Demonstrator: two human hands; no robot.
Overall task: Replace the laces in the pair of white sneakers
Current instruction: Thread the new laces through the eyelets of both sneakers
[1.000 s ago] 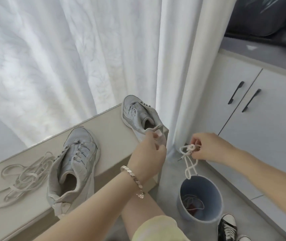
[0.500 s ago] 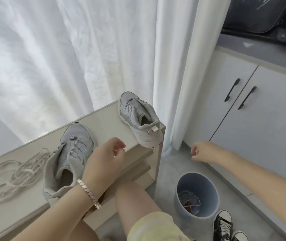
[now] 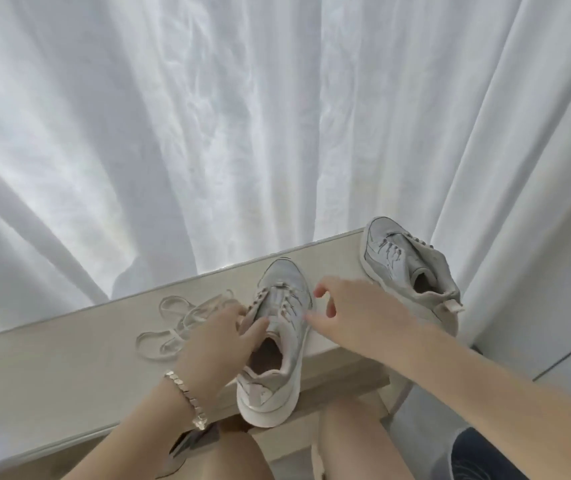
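A long pale counter (image 3: 52, 375) stands in front of a big white curtain (image 3: 208, 133). At the very bottom are the person's bare knees (image 3: 353, 441), close to the front of the counter. A bracelet (image 3: 187, 396) sits on the left wrist.

One white sneaker (image 3: 277, 344) lies on the counter just past the knees. Its heel sticks out over the front edge and its toe points at the curtain. The left hand (image 3: 218, 337) touches the left side of this sneaker. Its fingers are out straight, its thumb lies on the tongue, and it is not closed round anything. The right hand (image 3: 357, 313) is just to the right of the same sneaker. Its fingers are spread and loosely bent, and it holds nothing.

A loose pile of white laces (image 3: 173, 323) lies on the counter, to the left of the sneaker and partly behind the left hand. The other sneaker (image 3: 412, 271) lies farther back at the right end of the counter, up against the curtain.
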